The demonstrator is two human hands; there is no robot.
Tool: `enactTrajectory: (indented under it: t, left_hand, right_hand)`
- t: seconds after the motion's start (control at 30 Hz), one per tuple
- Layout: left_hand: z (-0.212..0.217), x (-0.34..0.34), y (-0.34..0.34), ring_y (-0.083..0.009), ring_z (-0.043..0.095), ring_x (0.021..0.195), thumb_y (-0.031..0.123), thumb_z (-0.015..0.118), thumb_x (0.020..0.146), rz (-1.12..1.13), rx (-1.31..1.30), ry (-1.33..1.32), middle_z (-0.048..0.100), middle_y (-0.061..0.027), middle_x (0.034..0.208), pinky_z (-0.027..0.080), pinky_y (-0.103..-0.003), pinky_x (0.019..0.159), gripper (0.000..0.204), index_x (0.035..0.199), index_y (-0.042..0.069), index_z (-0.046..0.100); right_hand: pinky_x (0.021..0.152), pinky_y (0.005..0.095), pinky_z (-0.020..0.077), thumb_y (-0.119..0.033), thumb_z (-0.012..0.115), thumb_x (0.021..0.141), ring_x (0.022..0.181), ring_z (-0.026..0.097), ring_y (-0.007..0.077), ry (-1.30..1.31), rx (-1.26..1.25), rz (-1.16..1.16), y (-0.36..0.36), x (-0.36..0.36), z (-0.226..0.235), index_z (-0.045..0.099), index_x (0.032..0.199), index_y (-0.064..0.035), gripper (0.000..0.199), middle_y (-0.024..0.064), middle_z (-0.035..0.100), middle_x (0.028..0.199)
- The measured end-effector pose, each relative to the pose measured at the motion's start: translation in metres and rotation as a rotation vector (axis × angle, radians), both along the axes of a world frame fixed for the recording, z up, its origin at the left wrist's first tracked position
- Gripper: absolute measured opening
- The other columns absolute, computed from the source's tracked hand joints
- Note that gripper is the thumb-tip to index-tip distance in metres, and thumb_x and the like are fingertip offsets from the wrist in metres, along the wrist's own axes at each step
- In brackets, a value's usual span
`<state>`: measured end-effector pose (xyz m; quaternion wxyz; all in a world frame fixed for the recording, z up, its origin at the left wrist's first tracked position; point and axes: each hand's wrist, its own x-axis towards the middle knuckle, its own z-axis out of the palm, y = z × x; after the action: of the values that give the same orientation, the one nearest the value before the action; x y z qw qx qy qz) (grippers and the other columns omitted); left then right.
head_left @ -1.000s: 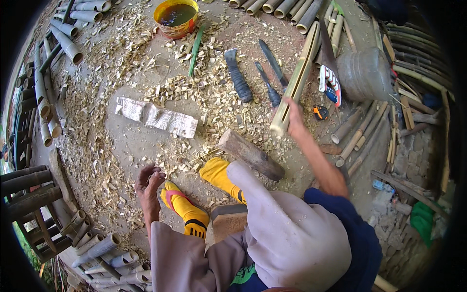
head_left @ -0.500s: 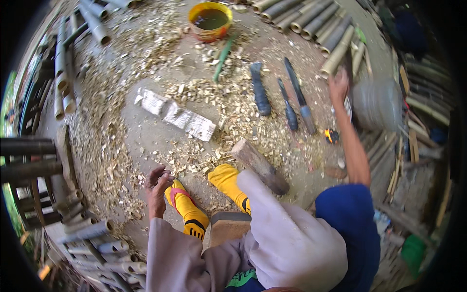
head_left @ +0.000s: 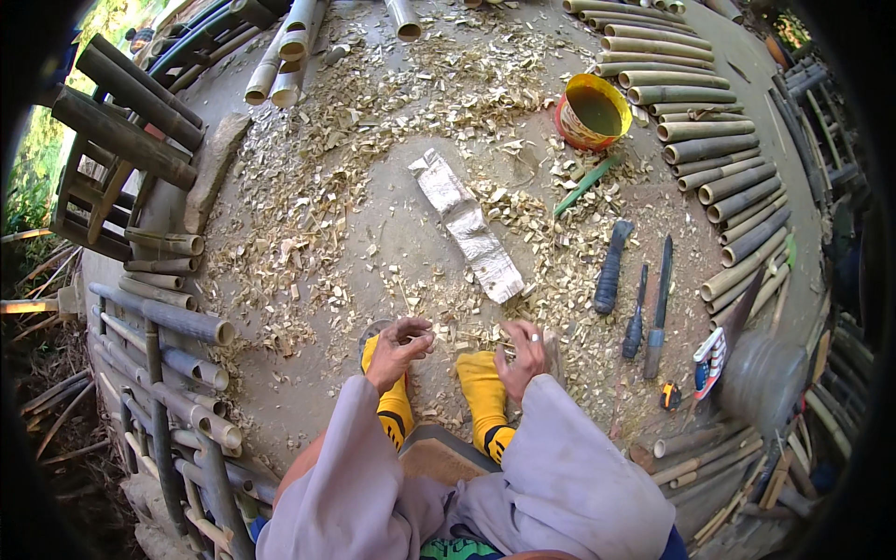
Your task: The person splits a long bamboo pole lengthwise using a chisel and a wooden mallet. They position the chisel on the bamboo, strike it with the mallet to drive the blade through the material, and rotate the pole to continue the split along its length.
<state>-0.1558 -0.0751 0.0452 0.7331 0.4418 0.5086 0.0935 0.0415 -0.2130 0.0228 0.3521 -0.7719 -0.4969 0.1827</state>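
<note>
a long crumpled silver foil wrapper lies flat on the shaving-strewn ground ahead of the feet, while a small flat red, white and blue printed packet lies at the right, just beside the dark-handled tools.

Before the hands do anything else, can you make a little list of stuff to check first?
1. Left hand free: cannot tell; its fingers are curled together above the left yellow sock.
2. Right hand free: cannot tell; it may pinch a thin sliver.
3. Tools within reach: ok; the dark chisels lie on the ground to the right.
4. Ground near the feet: not ok; bamboo shavings are scattered all around.
5. Yellow bucket upright: ok; it stands beside the bamboo poles.
</note>
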Motion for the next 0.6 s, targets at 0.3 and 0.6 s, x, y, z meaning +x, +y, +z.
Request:
enactTrajectory:
  t: [0.3,0.6]
  left_hand:
    - [-0.01,-0.022,0.001,-0.0167,0.063,0.082,0.018,0.066,0.082,0.063,-0.016,0.044,0.061,-0.0091,0.095,0.052,-0.029,0.071,0.032,0.108,0.001,0.057]
    - [-0.003,-0.041,0.004,-0.0169,0.062,0.083,0.017,0.066,0.08,0.167,-0.08,0.045,0.06,-0.0096,0.1,0.052,-0.03,0.073,0.037,0.111,0.001,0.056]
  right_hand:
    - [0.09,0.0489,0.0385,-0.024,0.076,0.069,0.11,0.043,0.0395,-0.226,-0.207,0.134,0.091,0.051,-0.037,0.036,0.136,-0.0101,0.079,0.0268,0.045,0.119]
    - [0.09,0.0499,0.0368,-0.026,0.074,0.071,0.11,0.04,0.0406,-0.292,-0.223,0.123,0.083,0.038,-0.045,0.025,0.143,-0.0145,0.088,0.025,0.038,0.125]
